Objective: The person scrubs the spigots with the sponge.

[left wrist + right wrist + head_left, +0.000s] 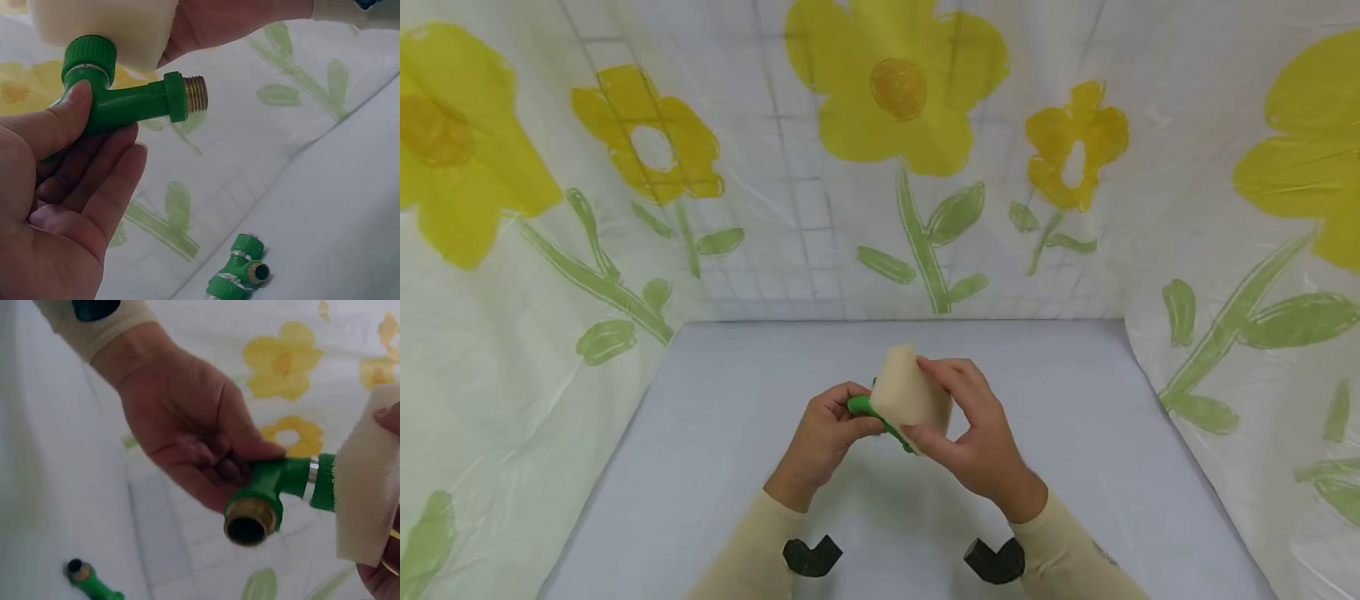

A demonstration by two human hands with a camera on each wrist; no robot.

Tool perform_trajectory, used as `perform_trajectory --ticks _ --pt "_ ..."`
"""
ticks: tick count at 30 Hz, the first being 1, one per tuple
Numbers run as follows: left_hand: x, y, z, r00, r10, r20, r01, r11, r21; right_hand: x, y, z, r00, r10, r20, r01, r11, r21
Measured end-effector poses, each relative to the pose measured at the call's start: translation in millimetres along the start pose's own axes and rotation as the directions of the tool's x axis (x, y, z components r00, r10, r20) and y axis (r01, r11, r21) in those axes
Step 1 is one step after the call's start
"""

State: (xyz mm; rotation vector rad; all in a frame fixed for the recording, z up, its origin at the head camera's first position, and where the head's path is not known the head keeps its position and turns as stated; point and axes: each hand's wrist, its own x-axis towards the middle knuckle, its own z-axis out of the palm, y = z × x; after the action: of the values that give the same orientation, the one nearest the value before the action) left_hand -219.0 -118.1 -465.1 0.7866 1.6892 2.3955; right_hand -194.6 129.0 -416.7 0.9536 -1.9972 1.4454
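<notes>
My left hand (829, 437) pinches a green pipe fitting (134, 103) between thumb and fingers. The fitting branches sideways and ends in a brass thread. Against its ribbed green collar lies a cream foam sponge (912, 392), gripped by my right hand (981, 429) with the thumb on one side and fingers on the other. The right wrist view shows the fitting's open brass mouth (249, 524) and the sponge (369, 478) touching the collar. From the head, the sponge covers most of the fitting.
Lower in the left wrist view, a second green fitting (237, 269) with a brass end lies on the white tabletop (760, 358). A curtain (737, 108) with painted yellow flowers hangs behind and along both sides. Black pieces (812, 557) sit near the sleeves.
</notes>
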Motion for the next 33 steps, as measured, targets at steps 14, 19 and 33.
perform_trajectory --ticks 14,19,33 --pt "0.3 0.2 -5.0 0.996 0.068 -0.056 -0.070 0.997 -0.045 0.5 3 3 0.997 -0.044 0.069 0.050 0.995 -0.089" --pt "-1.4 3.2 -5.7 0.995 0.048 -0.093 -0.046 0.999 0.022 -2.4 13 1 0.995 0.094 0.033 -0.087 0.981 -0.172" --pt "-2.6 -0.3 -9.5 0.993 0.052 -0.109 -0.043 0.995 0.091 1.2 14 4 0.996 0.086 0.029 -0.079 0.983 -0.168"
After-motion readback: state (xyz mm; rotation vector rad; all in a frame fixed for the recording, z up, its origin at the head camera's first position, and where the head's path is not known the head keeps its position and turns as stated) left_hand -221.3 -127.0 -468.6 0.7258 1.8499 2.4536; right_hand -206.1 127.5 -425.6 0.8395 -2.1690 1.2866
